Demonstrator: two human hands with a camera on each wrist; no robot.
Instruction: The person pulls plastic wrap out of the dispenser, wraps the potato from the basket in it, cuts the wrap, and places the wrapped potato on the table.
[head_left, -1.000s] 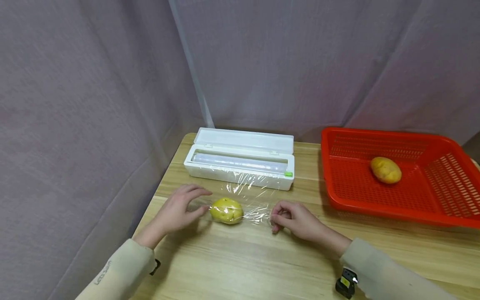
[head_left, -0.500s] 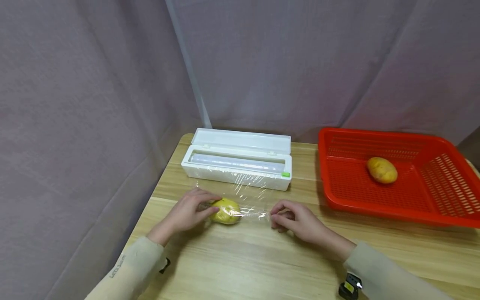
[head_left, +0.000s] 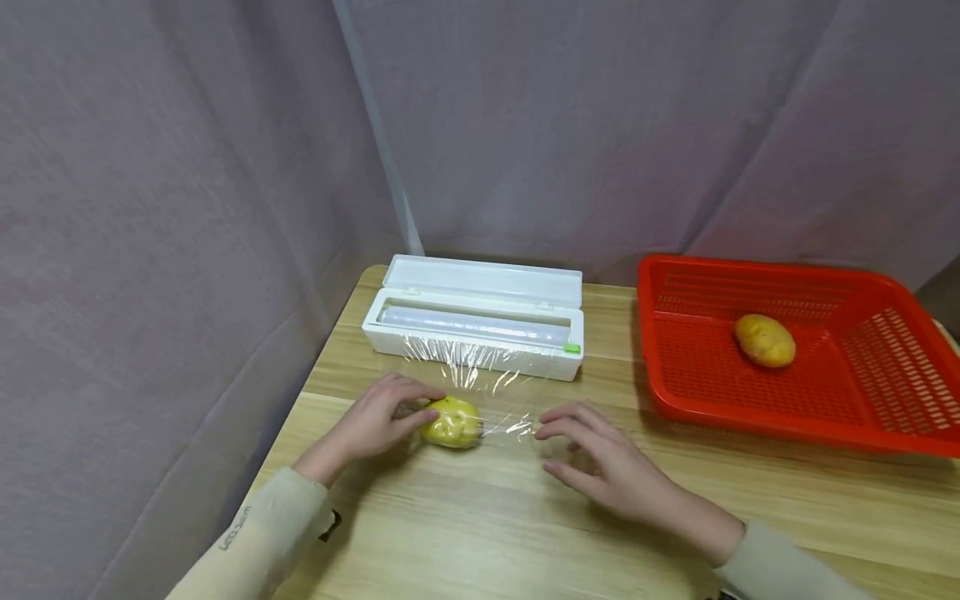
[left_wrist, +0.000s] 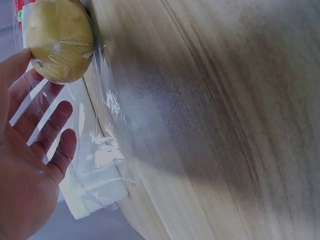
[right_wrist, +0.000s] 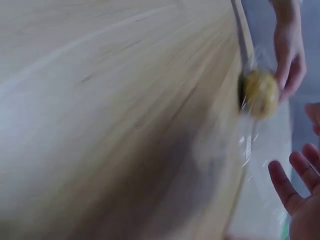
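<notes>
A yellow potato (head_left: 457,423) lies on the wooden table under a clear sheet of cling film (head_left: 514,427). My left hand (head_left: 373,423) holds the potato's left end through the film, thumb in front and index finger on top; the other fingers spread loosely in the left wrist view. To the right of the potato, my right hand (head_left: 606,463) has its fingers parted and holds nothing, fingertips close to the film's right edge. Behind both hands stands a white cling film dispenser (head_left: 450,346), lid up, its film roll (head_left: 474,324) inside. Film stretches from its front toward the potato.
At the right, a red plastic basket (head_left: 787,433) contains another potato (head_left: 765,340). The dispenser carries a green slider (head_left: 572,348) at its right end. Grey-purple curtains (head_left: 570,133) hang behind and left of the wooden tabletop (head_left: 450,533).
My left hand moved right onto the potato and took hold of its left end. My right hand, which pinched the film's right edge, has let go and spread its fingers.
</notes>
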